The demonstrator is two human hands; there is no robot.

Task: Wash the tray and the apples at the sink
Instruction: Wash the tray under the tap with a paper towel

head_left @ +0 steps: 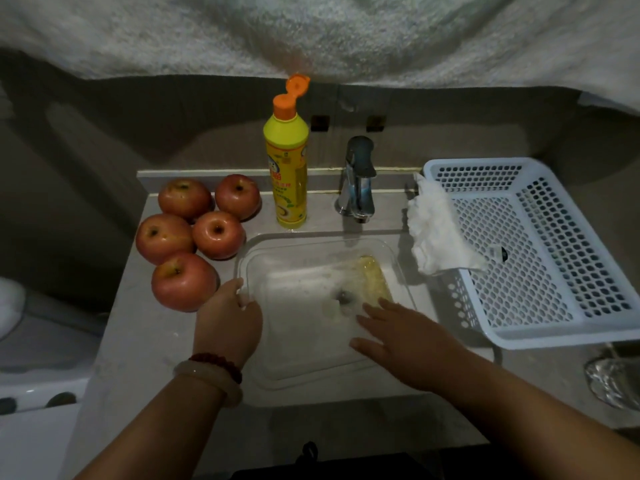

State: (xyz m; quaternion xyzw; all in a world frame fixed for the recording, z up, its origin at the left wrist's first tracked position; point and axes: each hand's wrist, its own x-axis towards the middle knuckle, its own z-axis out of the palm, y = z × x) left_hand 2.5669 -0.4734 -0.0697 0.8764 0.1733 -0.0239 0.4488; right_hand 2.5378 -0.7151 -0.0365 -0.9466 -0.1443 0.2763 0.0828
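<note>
Over the sink [408, 367] sits the clear tray [311, 362], and that is where the work stands: the tray is being washed and is not yet done. The left hand [228, 323] grips the tray's rim on the side nearest the apples, fingers curled over the edge. The right hand [398, 332] lies flat inside the tray with fingers spread and straight, pressing on its floor and holding nothing. A smear of yellow liquid, likely detergent, pools in the tray's far corner towards the tap [358, 181], with a little foam around it, though the dim light makes it hard to say how much. No water seems to be running from the tap.

Five apples [194, 237] wait in a cluster on the bench [138, 341] just beside the tray, on the side away from the basket. Whether they have been washed I cannot tell. The detergent bottle [286, 174] stands behind the tray, cap flipped open. Beyond the tray's other side, the white basket [540, 258] holds only a white cloth [438, 233] draped over its edge. By my reckoning, scrubbing and rinsing the tray, then very likely all the apples, are left.
</note>
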